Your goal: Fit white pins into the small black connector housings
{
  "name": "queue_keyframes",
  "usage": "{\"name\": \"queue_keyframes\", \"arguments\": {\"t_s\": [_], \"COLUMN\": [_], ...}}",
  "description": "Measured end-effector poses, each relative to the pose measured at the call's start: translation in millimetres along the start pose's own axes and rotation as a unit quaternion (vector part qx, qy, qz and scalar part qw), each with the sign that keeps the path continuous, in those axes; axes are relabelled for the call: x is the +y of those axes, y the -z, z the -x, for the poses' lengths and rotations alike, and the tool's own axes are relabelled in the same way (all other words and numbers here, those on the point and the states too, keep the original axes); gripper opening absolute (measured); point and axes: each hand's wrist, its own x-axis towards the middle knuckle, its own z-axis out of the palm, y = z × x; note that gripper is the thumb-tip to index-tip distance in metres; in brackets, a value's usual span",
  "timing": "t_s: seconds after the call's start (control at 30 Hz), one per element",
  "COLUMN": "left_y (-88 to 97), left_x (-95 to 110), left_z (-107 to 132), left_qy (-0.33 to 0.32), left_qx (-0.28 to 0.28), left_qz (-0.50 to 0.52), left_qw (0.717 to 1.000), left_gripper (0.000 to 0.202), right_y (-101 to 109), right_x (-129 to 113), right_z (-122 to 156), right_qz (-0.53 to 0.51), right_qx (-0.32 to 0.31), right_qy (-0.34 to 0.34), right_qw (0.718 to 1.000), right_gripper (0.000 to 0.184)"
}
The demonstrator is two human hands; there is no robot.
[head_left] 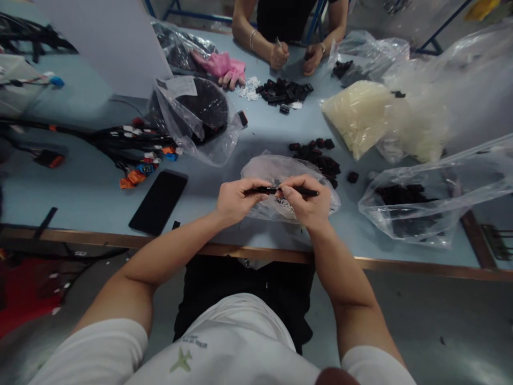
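My left hand (pixel 234 200) pinches a small black connector (pixel 262 189) between thumb and fingertips. My right hand (pixel 310 202) is closed around a slim, black pen-shaped tool (pixel 306 191); its front end meets the connector, and the fingers hide the tip. Both hands are above an open clear plastic bag (pixel 256 167) with small white pieces in it. Behind the bag lies a pile of black connectors (pixel 320 160), and one loose connector (pixel 352 177) sits to the right.
A black phone (pixel 158 202) and a wire harness (pixel 96 138) lie left. Bagged black parts (pixel 412 208) and a bag of cream pieces (pixel 358 115) stand right. Across the table, a co-worker's hands (pixel 279 55) are near black connectors (pixel 284 92) and pink gloves (pixel 224 67).
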Motion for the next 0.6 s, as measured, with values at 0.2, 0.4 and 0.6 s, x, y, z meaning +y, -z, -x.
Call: {"name": "queue_keyframes", "arguments": {"t_s": [0.2, 0.4, 0.6], "left_y": [0.2, -0.9, -0.8], "left_x": [0.7, -0.9, 0.1], "left_z": [0.3, 1.0, 1.4], "left_qy": [0.000, -0.009, -0.027], "left_qx": [0.001, 0.006, 0.013], "left_qz": [-0.007, -0.009, -0.041], "left_qw": [1.000, 1.000, 0.999], "left_gripper": [0.026, 0.027, 0.023], "right_y": [0.9, 1.7, 1.0], "right_x": [-0.1, -2.4, -8.9], "right_z": [0.5, 0.3, -0.6], "right_qz": [-0.011, 0.000, 0.015], "right_qx": [-0.006, -0.014, -0.013], "right_qy": [0.001, 0.019, 0.034], "right_qw": [1.000, 1.000, 0.999], "right_gripper": [0.011, 0.010, 0.012]}}
